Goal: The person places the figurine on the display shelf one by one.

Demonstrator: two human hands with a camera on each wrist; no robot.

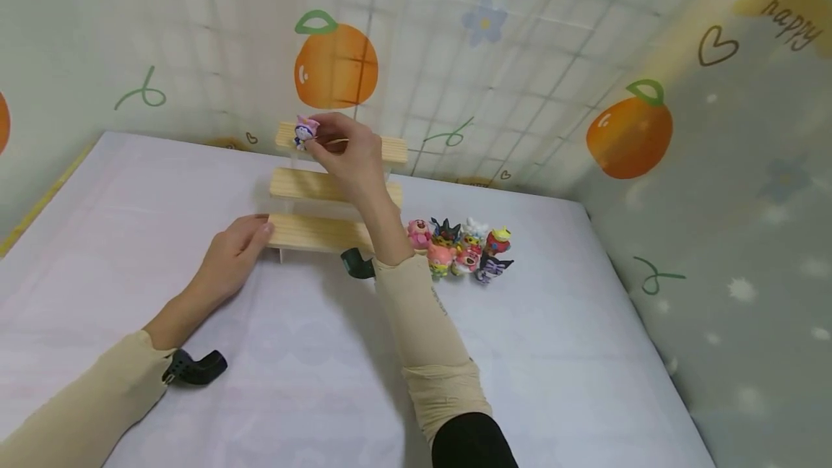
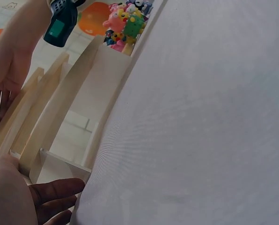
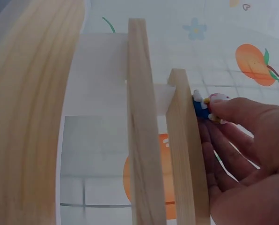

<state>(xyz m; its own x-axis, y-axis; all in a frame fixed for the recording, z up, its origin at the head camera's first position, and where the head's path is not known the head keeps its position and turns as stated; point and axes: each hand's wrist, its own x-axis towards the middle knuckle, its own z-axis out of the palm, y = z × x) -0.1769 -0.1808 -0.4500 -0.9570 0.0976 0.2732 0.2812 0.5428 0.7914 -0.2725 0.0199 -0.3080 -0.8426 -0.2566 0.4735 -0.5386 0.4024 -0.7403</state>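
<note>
A three-tier wooden display stand [image 1: 318, 232] with clear side supports stands on the white-covered table. High at its left, my right hand [image 1: 351, 154] pinches a small toy figurine [image 1: 305, 132] with a pink top between thumb and fingers. In the right wrist view, the figurine's blue lower part [image 3: 201, 108] is right at the top plank [image 3: 188, 154]. My left hand [image 1: 232, 255] holds the left end of the lowest plank. From the left wrist view, the thumb side lies by the plank's end and the fingers [image 2: 60, 188] stretch beside the clear support [image 2: 60, 168].
Several colourful toy figurines [image 1: 466, 261] are grouped on the table right of the stand. Behind the table hangs a curtain with printed oranges [image 1: 336, 67] over a wire grid. Dark wrist cameras [image 1: 198, 368] are strapped to both forearms.
</note>
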